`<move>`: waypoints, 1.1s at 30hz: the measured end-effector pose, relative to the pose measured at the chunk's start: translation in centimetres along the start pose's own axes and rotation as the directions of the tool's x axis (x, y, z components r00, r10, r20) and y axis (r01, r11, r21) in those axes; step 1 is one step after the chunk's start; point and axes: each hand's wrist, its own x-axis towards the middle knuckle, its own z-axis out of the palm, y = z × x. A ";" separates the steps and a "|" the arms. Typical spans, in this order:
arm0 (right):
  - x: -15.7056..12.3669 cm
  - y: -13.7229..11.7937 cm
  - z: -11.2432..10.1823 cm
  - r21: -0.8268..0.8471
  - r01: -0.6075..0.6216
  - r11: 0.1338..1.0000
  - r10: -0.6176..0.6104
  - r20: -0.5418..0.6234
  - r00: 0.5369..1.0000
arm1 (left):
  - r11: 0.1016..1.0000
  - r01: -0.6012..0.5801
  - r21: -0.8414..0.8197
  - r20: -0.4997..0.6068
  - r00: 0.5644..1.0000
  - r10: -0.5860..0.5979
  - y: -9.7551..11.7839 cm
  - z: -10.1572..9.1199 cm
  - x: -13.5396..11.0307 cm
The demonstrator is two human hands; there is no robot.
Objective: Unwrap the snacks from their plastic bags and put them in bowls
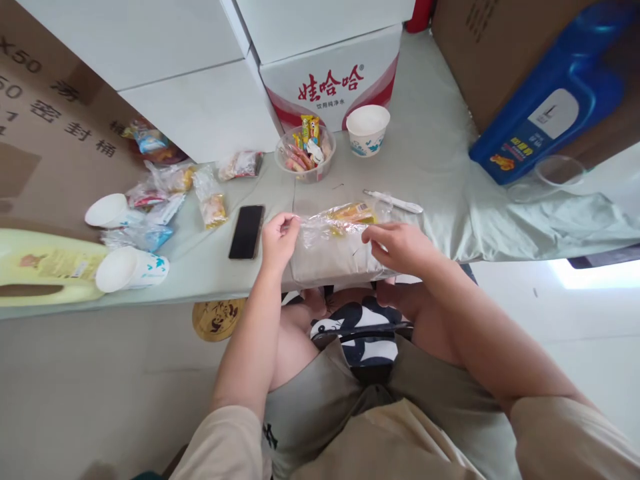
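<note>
In front of me on the cloth lies a clear plastic bag (320,220) with a yellow packet (353,213) in it. My left hand (279,237) pinches the bag's left edge between thumb and fingertips. At the bag's right side is my right hand (400,245), fingers bent and a little apart. I see nothing held between them; whether the fingertips touch the plastic I cannot tell. A white pen (395,201) lies just beyond the right hand. Left of my left hand is a black phone (247,231).
Behind the bag stand a round tub of snacks (307,160) and a paper cup (369,132), before a white carton (335,83). On the left are wrapped packets (214,210), a tipped paper cup (133,270) and a yellow jug (50,267). A blue bottle (545,100) stands right.
</note>
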 end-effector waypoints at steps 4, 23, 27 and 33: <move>0.1 -1.0 0.3 -0.019 -0.175 0.984 0.172 0.312 0.934 | 0.955 0.245 -0.168 0.028 0.970 -0.243 0.5 -0.8 -0.4; 1.4 -2.5 1.3 -0.386 -0.359 0.850 0.447 0.166 0.879 | 0.952 -0.078 0.295 0.432 0.900 -0.060 -1.1 2.4 0.4; 2.6 -2.7 2.6 -0.374 -0.346 0.860 0.376 0.009 0.926 | 0.967 0.111 0.228 0.428 0.881 -0.202 0.4 3.8 -0.1; 3.0 -2.7 4.5 -0.361 -0.268 0.893 0.277 -0.026 0.960 | 0.972 0.194 0.134 0.527 0.816 -0.236 1.1 4.6 -0.8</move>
